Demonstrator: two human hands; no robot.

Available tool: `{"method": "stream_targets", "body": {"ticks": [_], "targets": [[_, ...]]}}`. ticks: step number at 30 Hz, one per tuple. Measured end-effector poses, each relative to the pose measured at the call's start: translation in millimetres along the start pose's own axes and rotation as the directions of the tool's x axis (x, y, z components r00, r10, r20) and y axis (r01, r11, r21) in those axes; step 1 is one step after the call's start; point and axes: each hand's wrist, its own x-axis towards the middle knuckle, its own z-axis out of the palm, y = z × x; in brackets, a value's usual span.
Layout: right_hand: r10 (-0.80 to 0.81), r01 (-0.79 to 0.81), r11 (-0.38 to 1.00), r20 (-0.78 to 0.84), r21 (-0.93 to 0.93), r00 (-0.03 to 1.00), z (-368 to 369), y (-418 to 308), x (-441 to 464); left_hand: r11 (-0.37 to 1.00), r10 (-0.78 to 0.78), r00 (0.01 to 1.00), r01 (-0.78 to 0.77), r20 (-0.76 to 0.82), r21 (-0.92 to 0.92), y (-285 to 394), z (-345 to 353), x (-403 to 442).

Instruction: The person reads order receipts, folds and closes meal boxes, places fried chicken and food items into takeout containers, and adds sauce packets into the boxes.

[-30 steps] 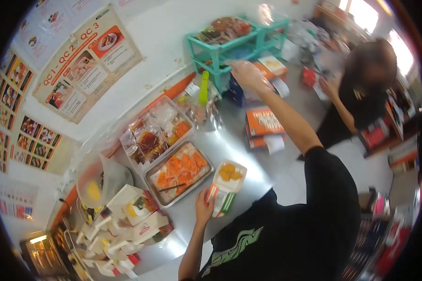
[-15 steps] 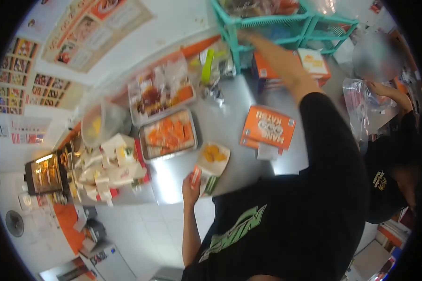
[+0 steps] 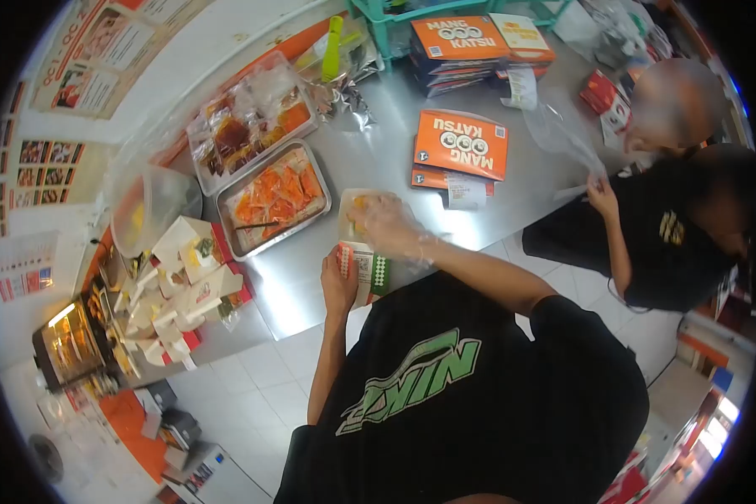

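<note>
My left hand (image 3: 338, 279) grips the printed lid flap of an open paper food box (image 3: 363, 262) at the table's front edge. Over the box's tray reaches my right hand (image 3: 390, 223), its fingers bent and slightly blurred. Clear plastic (image 3: 413, 259) shows beneath that hand and around its wrist; I cannot make out its exact shape. Yellow-orange food (image 3: 359, 203) peeks out beside the fingers, the rest being covered. Left of the box lies a metal tray (image 3: 326, 204) of orange pieces in clear wrapping, with a dark utensil across it.
Orange boxes (image 3: 462, 144) and a taller box stack (image 3: 457, 42) stand on the steel table, near a teal rack (image 3: 378, 42). Opened white cartons (image 3: 201, 252) crowd the left end, beside a clear tub (image 3: 147, 206). A co-worker's hand (image 3: 600, 195) holds clear plastic at right.
My right hand has come down from the teal rack to the food box and now covers most of its food. My left hand still grips the flap. The co-worker has moved closer.
</note>
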Motion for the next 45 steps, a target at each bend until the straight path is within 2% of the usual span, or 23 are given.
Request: {"method": "stream_targets", "body": {"ticks": [2, 3, 5, 10, 11, 12, 13, 15, 19, 21, 23, 25, 28, 29, 31, 32, 33, 35, 37, 38, 41, 43, 45], "targets": [[-0.169, 0.162, 0.986, -0.295, -0.048, 0.940, 17, -5, -23, 0.995, 0.010, 0.996, -0.001, 0.087, -0.102, -5, -11, 7], [-0.153, 0.141, 0.988, -0.297, -0.059, 0.943, 13, -10, -39, 0.980, -0.013, 0.985, 0.047, 0.172, -0.195, -6, -15, 4], [-0.372, 0.373, 0.928, 0.139, 0.020, 0.918, -2, -19, -66, 0.959, -0.054, 0.974, 0.112, 0.221, -0.258, -9, -22, 5], [-0.420, 0.423, 0.894, -0.055, 0.145, 0.906, 5, -34, -87, 0.860, -0.092, 0.886, 0.301, 0.454, -0.412, -6, -53, 2], [-0.438, 0.450, 0.880, -0.105, 0.152, 0.893, 7, -34, -87, 0.921, 0.292, 0.893, -0.166, 0.342, -0.353, -16, -52, 2], [-0.425, 0.438, 0.889, -0.113, 0.132, 0.898, 9, -32, -90, 0.763, 0.647, 0.716, -0.601, 0.263, -0.238, -23, -52, 2], [-0.323, 0.366, 0.892, -0.191, 0.265, 0.927, 12, -32, -95, 0.746, 0.666, 0.699, -0.619, 0.260, -0.246, -26, -55, -1], [-0.198, 0.294, 0.875, -0.269, 0.386, 0.942, 15, -39, -107, 0.710, 0.649, 0.636, -0.310, 0.417, -0.632, -35, -64, -11], [0.117, 0.007, 0.899, -0.255, 0.439, 0.960, 9, -47, -126, 0.741, 0.665, 0.682, -0.552, 0.305, -0.382, -24, -66, -29], [0.162, -0.036, 0.868, -0.213, 0.495, 0.964, -10, -53, -127, 0.776, 0.511, 0.850, -0.393, 0.127, -0.493, -30, -42, -28], [0.296, -0.170, 0.847, -0.181, 0.504, 0.938, -11, -51, -123, 0.771, 0.482, 0.875, -0.398, 0.047, -0.497, -24, -24, -14], [0.413, -0.289, 0.810, -0.147, 0.511, 0.899, 7, -37, -111, 0.687, -0.010, 0.986, 0.127, 0.166, -0.716, -21, 1, 9], [0.689, -0.575, 0.164, 0.323, 0.802, 0.648, 58, 5, -84, 0.593, -0.214, 0.950, 0.310, 0.225, -0.744, -10, 35, 37], [0.691, -0.568, 0.172, 0.312, 0.805, 0.652, 64, 5, -81, 0.592, -0.205, 0.954, 0.300, 0.219, -0.748, -6, 39, 37], [0.756, -0.056, 0.116, -0.052, 0.992, 0.652, 100, 12, -73, 0.715, -0.169, 0.985, 0.137, 0.021, -0.686, 4, 42, 40], [0.666, -0.055, 0.289, -0.160, 0.956, 0.728, 108, 28, -71, 0.714, -0.161, 0.987, 0.126, 0.014, -0.688, 5, 43, 40], [0.663, -0.048, 0.293, -0.167, 0.955, 0.730, 97, 31, -73, 0.704, -0.141, 0.990, 0.102, 0.002, -0.703, 4, 42, 39], [0.420, -0.242, 0.234, 0.126, 0.942, 0.899, 52, 24, -75, 0.697, -0.112, 0.994, 0.069, -0.013, -0.714, -6, 46, 42], [0.382, -0.225, 0.207, 0.133, 0.952, 0.914, 35, 29, -74, 0.862, 0.203, 0.920, -0.331, -0.336, -0.384, -22, 61, 49], [0.355, -0.241, 0.268, 0.137, 0.933, 0.925, 38, 38, -71, 0.861, 0.206, 0.918, -0.334, -0.338, -0.382, -26, 67, 49], [0.316, -0.340, 0.404, 0.219, 0.849, 0.923, 19, 47, -63, 0.840, 0.148, 0.945, -0.277, -0.293, -0.467, -18, 68, 44], [0.313, -0.417, 0.473, 0.295, 0.776, 0.903, 15, 51, -61, 0.588, -0.111, 0.977, 0.214, 0.184, -0.780, 0, 52, 38], [0.238, -0.467, 0.385, 0.404, 0.796, 0.883, 23, 59, -61, 0.572, -0.127, 0.960, 0.275, 0.248, -0.773, -9, 56, 39]]}}
